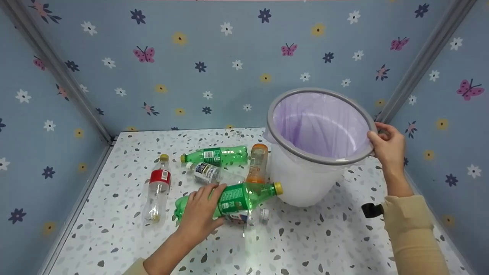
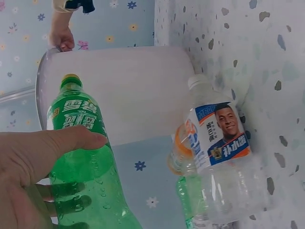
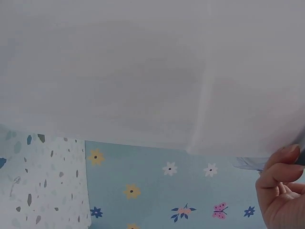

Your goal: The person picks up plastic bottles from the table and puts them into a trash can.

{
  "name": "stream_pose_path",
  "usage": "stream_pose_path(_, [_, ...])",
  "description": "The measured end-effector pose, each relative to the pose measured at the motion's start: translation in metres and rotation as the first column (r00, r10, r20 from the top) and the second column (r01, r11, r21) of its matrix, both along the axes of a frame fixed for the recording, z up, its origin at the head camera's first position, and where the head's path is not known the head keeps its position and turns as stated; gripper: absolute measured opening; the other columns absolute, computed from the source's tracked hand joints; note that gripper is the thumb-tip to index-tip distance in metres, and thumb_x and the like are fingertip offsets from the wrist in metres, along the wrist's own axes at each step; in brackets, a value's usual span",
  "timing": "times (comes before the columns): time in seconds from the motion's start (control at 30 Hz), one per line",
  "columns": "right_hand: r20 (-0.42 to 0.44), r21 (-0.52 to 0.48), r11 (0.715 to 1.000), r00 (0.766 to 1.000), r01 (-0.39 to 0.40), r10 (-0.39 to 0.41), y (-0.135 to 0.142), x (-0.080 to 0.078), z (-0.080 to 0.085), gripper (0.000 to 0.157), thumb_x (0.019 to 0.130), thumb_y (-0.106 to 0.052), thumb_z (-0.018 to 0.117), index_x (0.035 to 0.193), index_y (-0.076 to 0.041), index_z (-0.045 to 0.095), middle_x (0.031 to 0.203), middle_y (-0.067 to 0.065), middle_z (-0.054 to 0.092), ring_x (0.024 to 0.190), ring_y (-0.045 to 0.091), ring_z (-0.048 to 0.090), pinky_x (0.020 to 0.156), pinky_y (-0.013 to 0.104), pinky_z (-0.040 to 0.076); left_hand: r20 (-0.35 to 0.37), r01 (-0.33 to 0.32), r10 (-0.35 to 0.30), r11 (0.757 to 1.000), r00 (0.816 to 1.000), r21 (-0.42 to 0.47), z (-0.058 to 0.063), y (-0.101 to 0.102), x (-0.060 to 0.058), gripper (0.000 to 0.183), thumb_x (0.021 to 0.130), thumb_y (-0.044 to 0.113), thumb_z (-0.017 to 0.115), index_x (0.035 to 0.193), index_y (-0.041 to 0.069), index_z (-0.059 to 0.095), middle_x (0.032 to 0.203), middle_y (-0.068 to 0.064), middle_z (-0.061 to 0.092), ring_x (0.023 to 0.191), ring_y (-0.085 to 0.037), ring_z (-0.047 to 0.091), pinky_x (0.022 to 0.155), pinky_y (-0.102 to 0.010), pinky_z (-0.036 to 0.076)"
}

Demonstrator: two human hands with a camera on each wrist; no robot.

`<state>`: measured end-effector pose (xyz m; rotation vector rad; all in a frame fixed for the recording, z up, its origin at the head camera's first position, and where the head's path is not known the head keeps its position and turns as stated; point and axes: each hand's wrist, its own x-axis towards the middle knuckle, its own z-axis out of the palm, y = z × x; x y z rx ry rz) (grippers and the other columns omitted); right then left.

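My left hand (image 1: 202,214) grips a green soda bottle (image 1: 233,198) with a yellow cap, its neck pointing right toward the bin. In the left wrist view the thumb and fingers wrap round the green bottle (image 2: 83,143). Below it on the table lies a clear bottle with a blue-and-orange label (image 2: 221,138), partly hidden in the head view. My right hand (image 1: 389,147) pinches the grey rim of a white trash bin (image 1: 305,183) at its right side. A pale purple liner (image 1: 321,126) covers the bin's inside. The right wrist view shows the bin wall (image 3: 119,71) close up beside the fingers.
Behind the held bottle lie another green bottle (image 1: 229,156), a clear bottle with a dark label (image 1: 208,172) and an orange-capped bottle (image 1: 258,162). A red-labelled clear bottle (image 1: 158,183) lies at the left of the speckled table (image 1: 114,236). Flowered walls (image 1: 214,76) enclose the table.
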<state>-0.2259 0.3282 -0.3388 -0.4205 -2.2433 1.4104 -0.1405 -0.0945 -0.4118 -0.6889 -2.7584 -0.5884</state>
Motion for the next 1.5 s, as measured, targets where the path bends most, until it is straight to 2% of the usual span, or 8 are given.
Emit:
stream_pose_path(0.3, [-0.015,0.023,1.000,1.000,0.008,-0.007,0.000,0.000,-0.001,0.039,0.084,-0.015,0.055,0.120,0.000,0.051,0.064,-0.006,0.052,0.047,0.003,0.046,0.042,0.014,0.039,-0.126,0.013,-0.014,1.000,0.992,-0.009,0.036,0.011,-0.010,0.077,0.059,0.019,0.081,0.125,0.007,0.043,0.116,-0.012,0.047,0.108,-0.029,0.044,0.084,-0.047,0.037])
stream_pose_path(0.6, [0.018,0.002,1.000,1.000,-0.002,0.002,0.002,-0.002,-0.001,0.041,0.085,-0.016,0.055,0.123,-0.001,0.049,0.065,-0.006,0.053,0.047,0.003,0.046,0.042,0.014,0.039,-0.152,0.050,-0.057,0.998,0.987,-0.048,0.069,0.028,-0.019,0.078,0.060,0.021,0.081,0.127,0.007,0.042,0.117,-0.011,0.047,0.108,-0.028,0.045,0.085,-0.048,0.036])
stream_pose_path(0.83, [0.009,0.015,1.000,1.000,-0.006,0.006,0.001,0.000,0.000,0.041,0.085,-0.017,0.055,0.122,-0.002,0.049,0.066,-0.005,0.053,0.048,0.004,0.047,0.043,0.014,0.039,-0.177,0.058,-0.076,0.993,0.981,-0.101,0.094,0.043,-0.031,0.079,0.061,0.022,0.080,0.128,0.006,0.042,0.119,-0.012,0.046,0.105,-0.027,0.045,0.084,-0.045,0.038])
stream_pose_path(1.27, [0.035,0.029,1.000,0.999,0.003,-0.004,0.001,0.000,0.002,0.042,0.084,-0.017,0.054,0.123,-0.001,0.049,0.065,-0.006,0.052,0.047,0.003,0.046,0.042,0.014,0.039,-0.142,0.064,-0.094,0.977,0.985,-0.201,0.143,0.078,-0.056,0.073,0.069,0.030,0.074,0.129,0.004,0.040,0.116,-0.012,0.046,0.102,-0.026,0.046,0.079,-0.041,0.039])
stream_pose_path(1.37, [0.033,0.020,1.000,0.999,0.004,-0.005,0.001,0.000,0.002,0.042,0.084,-0.017,0.055,0.123,-0.001,0.049,0.064,-0.006,0.052,0.046,0.003,0.046,0.042,0.014,0.040,-0.118,0.048,-0.078,0.968,0.990,-0.245,0.152,0.089,-0.063,0.072,0.071,0.033,0.072,0.129,0.006,0.039,0.117,-0.011,0.045,0.101,-0.025,0.045,0.075,-0.038,0.039])
stream_pose_path(1.5, [0.026,0.004,1.000,1.000,0.006,-0.006,0.001,-0.001,0.002,0.042,0.084,-0.016,0.055,0.123,-0.001,0.049,0.063,-0.006,0.052,0.045,0.003,0.046,0.042,0.014,0.039,-0.079,0.035,-0.061,0.957,0.995,-0.289,0.159,0.102,-0.071,0.072,0.073,0.035,0.070,0.130,0.007,0.036,0.119,-0.011,0.043,0.103,-0.025,0.043,0.078,-0.038,0.038])
